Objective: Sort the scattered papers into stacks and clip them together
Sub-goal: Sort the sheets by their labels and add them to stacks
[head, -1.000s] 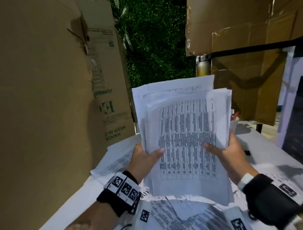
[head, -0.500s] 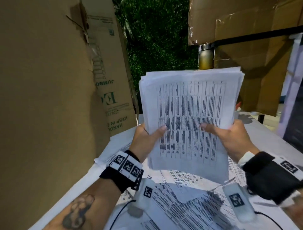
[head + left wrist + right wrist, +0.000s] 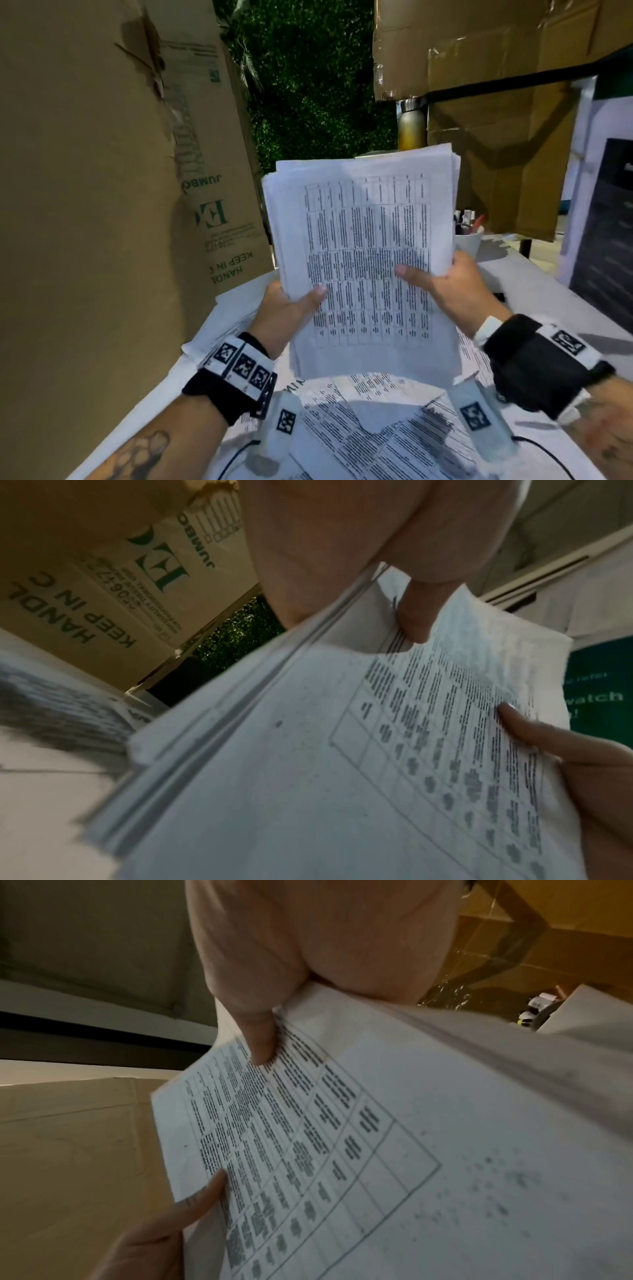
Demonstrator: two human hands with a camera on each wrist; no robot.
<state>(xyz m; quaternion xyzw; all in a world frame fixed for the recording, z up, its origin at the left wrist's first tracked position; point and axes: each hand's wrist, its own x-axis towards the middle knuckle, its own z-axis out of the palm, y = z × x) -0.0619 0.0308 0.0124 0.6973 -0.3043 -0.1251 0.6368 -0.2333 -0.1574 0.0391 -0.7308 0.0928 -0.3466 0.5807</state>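
A thick stack of printed papers with table text stands nearly upright above the table, held between both hands. My left hand grips its lower left edge, thumb across the front sheet. My right hand grips the right edge, thumb on the front. The left wrist view shows the stack side-on with my left thumb on top and the other hand's thumb at the right. In the right wrist view the stack is pinched under my right thumb. More loose printed sheets lie scattered on the white table below.
Tall cardboard boxes wall off the left side, and more cardboard hangs at the upper right. A white cup with pens stands behind the stack. A metal bottle is farther back. Two white tagged devices hang by my wrists.
The stack's sheets have been squared up from a fanned, uneven pile into a tidier block, and both hands keep hold of it at about the same height.
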